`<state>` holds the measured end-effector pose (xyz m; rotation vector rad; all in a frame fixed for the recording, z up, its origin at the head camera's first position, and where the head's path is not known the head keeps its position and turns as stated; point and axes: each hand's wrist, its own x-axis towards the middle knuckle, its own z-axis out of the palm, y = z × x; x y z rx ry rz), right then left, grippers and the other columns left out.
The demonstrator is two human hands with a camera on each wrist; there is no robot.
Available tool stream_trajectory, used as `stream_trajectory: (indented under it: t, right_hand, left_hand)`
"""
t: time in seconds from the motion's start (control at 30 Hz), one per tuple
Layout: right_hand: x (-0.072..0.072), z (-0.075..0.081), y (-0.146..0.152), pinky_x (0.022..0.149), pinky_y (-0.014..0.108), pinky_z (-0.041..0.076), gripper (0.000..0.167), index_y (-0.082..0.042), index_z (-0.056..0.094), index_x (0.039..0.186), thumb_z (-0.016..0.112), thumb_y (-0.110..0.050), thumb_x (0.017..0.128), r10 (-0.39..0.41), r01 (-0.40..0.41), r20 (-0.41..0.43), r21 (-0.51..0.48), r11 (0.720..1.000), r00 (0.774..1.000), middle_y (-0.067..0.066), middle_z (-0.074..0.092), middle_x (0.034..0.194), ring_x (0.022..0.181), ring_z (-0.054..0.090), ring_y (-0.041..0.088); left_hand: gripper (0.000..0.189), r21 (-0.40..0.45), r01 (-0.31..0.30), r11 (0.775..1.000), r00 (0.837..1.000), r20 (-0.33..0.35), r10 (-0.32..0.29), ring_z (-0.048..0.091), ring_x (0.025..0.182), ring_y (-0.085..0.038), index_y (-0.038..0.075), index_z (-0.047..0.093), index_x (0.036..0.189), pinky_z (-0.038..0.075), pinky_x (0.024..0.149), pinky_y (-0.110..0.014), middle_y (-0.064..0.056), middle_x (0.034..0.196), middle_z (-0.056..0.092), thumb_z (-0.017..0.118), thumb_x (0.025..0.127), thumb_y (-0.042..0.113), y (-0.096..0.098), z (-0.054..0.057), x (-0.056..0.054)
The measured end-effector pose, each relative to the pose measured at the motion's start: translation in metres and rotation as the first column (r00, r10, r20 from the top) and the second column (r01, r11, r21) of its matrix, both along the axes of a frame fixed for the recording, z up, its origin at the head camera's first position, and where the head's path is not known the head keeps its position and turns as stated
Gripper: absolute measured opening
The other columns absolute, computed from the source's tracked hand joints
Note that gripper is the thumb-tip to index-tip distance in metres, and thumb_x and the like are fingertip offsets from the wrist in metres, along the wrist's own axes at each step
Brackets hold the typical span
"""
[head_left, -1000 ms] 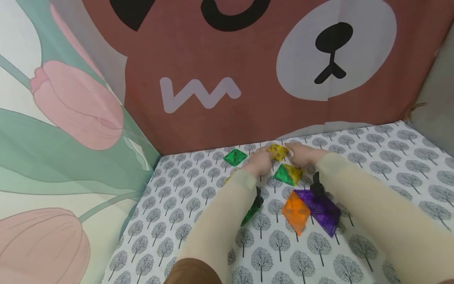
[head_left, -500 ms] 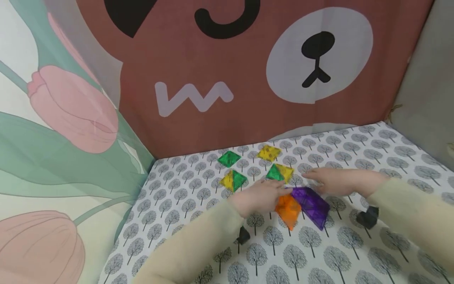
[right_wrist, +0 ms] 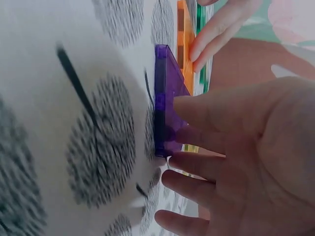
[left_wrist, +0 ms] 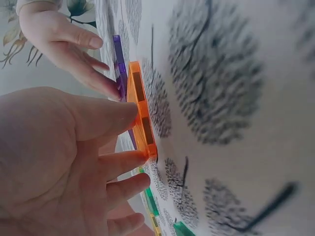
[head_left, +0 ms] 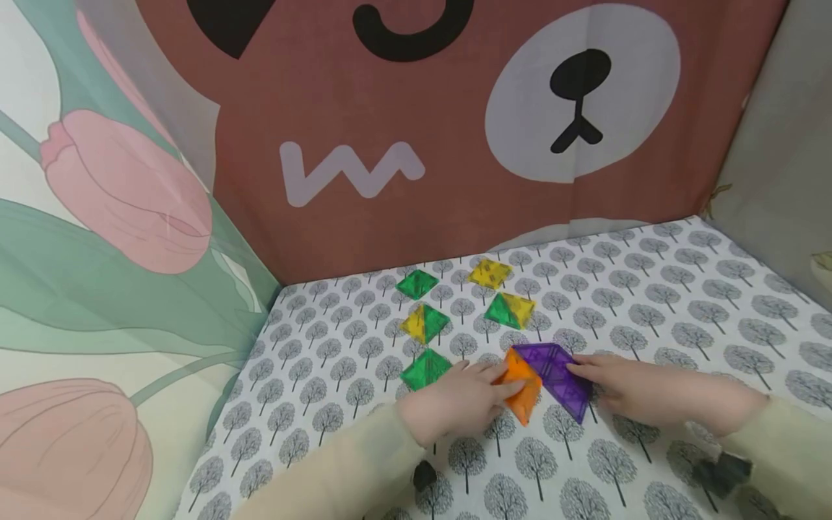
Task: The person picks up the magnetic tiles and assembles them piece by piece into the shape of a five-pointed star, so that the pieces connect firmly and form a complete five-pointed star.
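On the tree-print cloth, an orange diamond of translucent magnetic tiles [head_left: 525,409] lies against a larger purple tile piece [head_left: 552,372]. My left hand [head_left: 451,404] touches the orange diamond with thumb and forefinger, its fingers spread. In the left wrist view, the thumb meets the edge of the orange diamond [left_wrist: 143,123] and the forefinger is at its lower corner. At the purple piece's right side, my right hand [head_left: 656,390] touches it with its fingertips. The right wrist view has the thumb at the edge of the purple piece [right_wrist: 161,98], with other fingers extended.
Left of the orange diamond lies a green diamond [head_left: 425,370]. Farther back are a yellow-green diamond [head_left: 425,323], a green-yellow diamond [head_left: 510,310], a green diamond [head_left: 417,284] and a yellow diamond [head_left: 490,274]. A bear-print backdrop [head_left: 364,238] rises behind the cloth.
Both hands have come back from the yellow diamond at the rear, leaving it on the cloth. The left is now at the orange diamond, the right at the purple piece.
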<state>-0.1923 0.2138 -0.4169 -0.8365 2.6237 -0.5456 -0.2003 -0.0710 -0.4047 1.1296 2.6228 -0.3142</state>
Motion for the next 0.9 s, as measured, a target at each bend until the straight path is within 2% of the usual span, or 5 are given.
stream_trajectory:
  t: [0.3,0.37,0.47,0.6,0.9]
  right_hand:
    - [0.015,0.004,0.005,0.106,0.066,0.027,0.057,-0.001,0.04,0.149,0.06,-0.011,0.096,-0.065,0.065,0.005,-0.112,0.992,0.998,0.024,0.038,0.15,0.135,0.033,0.049]
    - [0.013,0.006,0.013,0.103,0.062,0.037,0.055,0.003,0.038,0.149,0.057,-0.012,0.099,-0.107,0.113,0.04,-0.203,0.973,0.993,0.026,0.045,0.144,0.13,0.042,0.048]
    - [0.009,0.007,0.025,0.094,0.049,0.05,0.055,0.011,0.034,0.146,0.053,-0.016,0.102,-0.149,0.217,0.21,-0.352,0.911,0.966,0.027,0.052,0.135,0.12,0.053,0.043]
    - [0.005,0.0,0.033,0.089,0.034,0.053,0.062,0.02,0.026,0.144,0.052,-0.018,0.103,-0.107,0.37,0.491,-0.478,0.796,0.865,0.032,0.05,0.136,0.115,0.059,0.037]
    - [0.006,-0.021,0.039,0.096,0.034,0.05,0.06,0.026,0.013,0.142,0.044,-0.01,0.105,0.115,0.431,0.629,-0.643,0.633,0.769,0.035,0.043,0.141,0.119,0.059,0.029]
  left_hand:
    - [0.053,0.344,-0.157,0.926,0.969,0.235,0.077,0.02,0.147,-0.024,0.023,0.031,0.156,0.019,0.117,-0.048,-0.003,0.162,0.022,0.046,0.106,0.03,-0.03,0.006,0.011]
    - [0.051,0.497,-0.338,0.799,0.898,0.425,0.116,0.03,0.143,-0.025,0.016,0.036,0.154,0.025,0.115,-0.047,-0.004,0.158,0.032,0.047,0.105,0.028,-0.037,0.01,0.01]
    - [0.051,0.551,-0.619,0.56,0.699,0.711,0.074,0.048,0.131,-0.027,0.01,0.041,0.151,0.034,0.11,-0.046,-0.008,0.147,0.048,0.049,0.104,0.029,-0.044,0.013,0.01]
    - [0.053,0.463,-0.81,0.361,0.489,0.872,-0.021,0.055,0.123,-0.034,0.0,0.041,0.148,0.039,0.107,-0.048,-0.018,0.139,0.054,0.051,0.103,0.026,-0.047,0.009,0.014]
    - [0.055,0.384,-0.919,0.088,0.374,0.92,-0.117,0.053,0.123,-0.039,-0.016,0.035,0.142,0.043,0.104,-0.047,-0.027,0.133,0.054,0.053,0.1,0.016,-0.044,-0.003,0.025]
